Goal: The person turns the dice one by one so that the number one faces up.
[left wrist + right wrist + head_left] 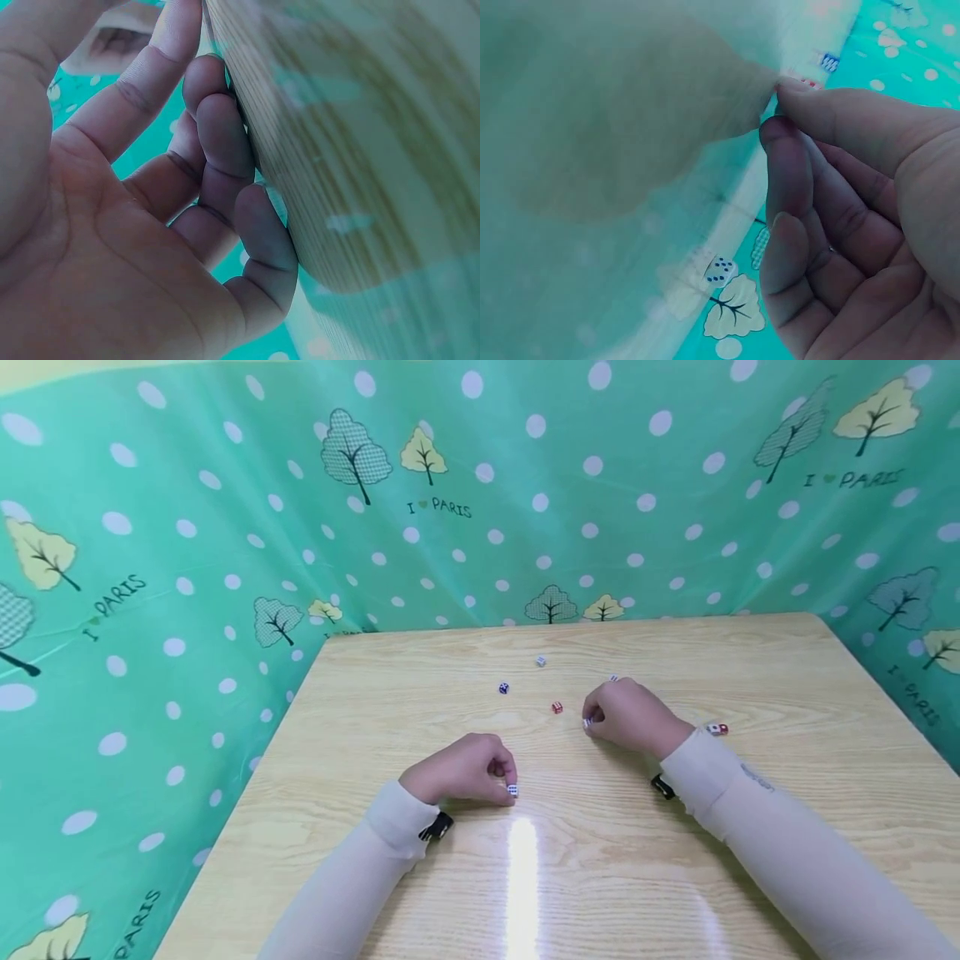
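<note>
Fingers [225,142] of the left hand [467,770] were curled, and the left die [512,791] was pinched between thumb and index finger, low over the table [375,702]. By the right hand [633,718], extended farther forward and turned inward, the right die [588,723] was pinched likewise, its other fingers folded toward the palm. Both forearms were angled inward, covered by smooth, pale sleeves [705,768]. Both held dice were white, small and cube-shaped, equal in length along every axis; blue pips on the left die were faced toward the head camera, while the right die's marks were too small to be read. Glossy, pale wood grain was noted. Beyond the left hand were seen a blue die [503,688], a red die [557,707] and a pale die [541,662].
</note>
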